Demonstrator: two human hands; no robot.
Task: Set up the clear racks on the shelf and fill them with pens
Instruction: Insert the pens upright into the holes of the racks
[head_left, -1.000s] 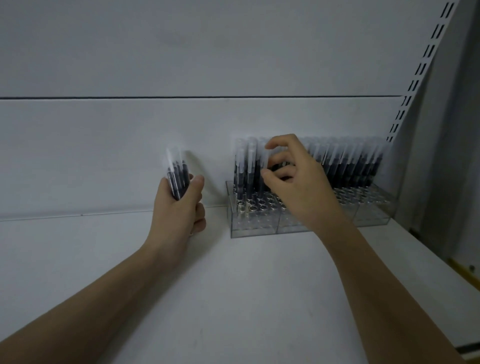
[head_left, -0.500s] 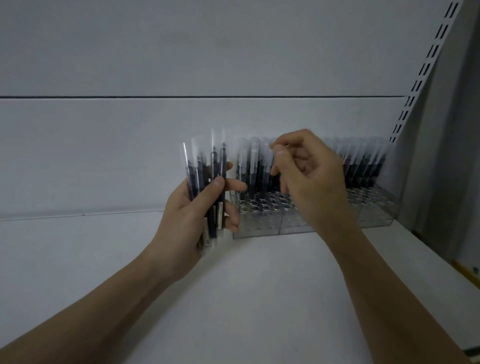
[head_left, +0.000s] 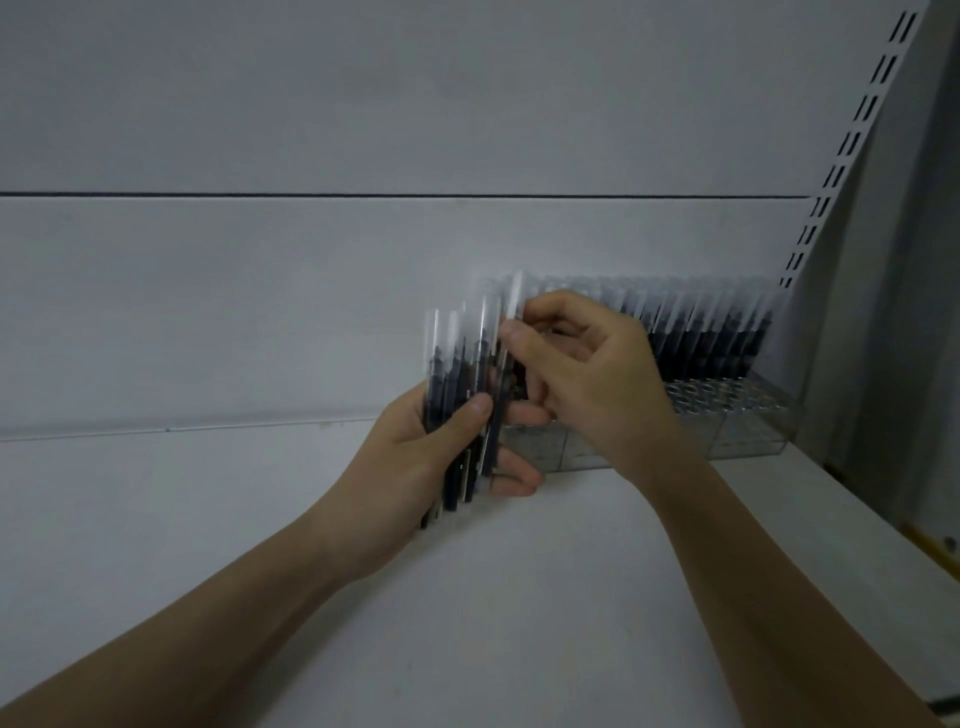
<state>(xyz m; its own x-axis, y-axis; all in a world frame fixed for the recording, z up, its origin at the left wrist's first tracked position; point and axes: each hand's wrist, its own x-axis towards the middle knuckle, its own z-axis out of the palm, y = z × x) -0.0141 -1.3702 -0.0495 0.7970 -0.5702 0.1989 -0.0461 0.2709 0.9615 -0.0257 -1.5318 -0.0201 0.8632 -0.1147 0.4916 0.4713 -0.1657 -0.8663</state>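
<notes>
Shelf: white shelf (head_left: 156, 545), bare in front, white back panel behind.
Left hand: left hand (head_left: 415, 467) wrapped tight around a bundle of pens (head_left: 462, 395), held upright.
Right hand: right hand (head_left: 587, 379), thumb and forefinger pinching one pen (head_left: 511, 312) at the bundle's right edge.
Racks: clear racks (head_left: 737, 431) against the back panel, rear rows filled with capped pens (head_left: 717, 332), front holes empty.
</notes>
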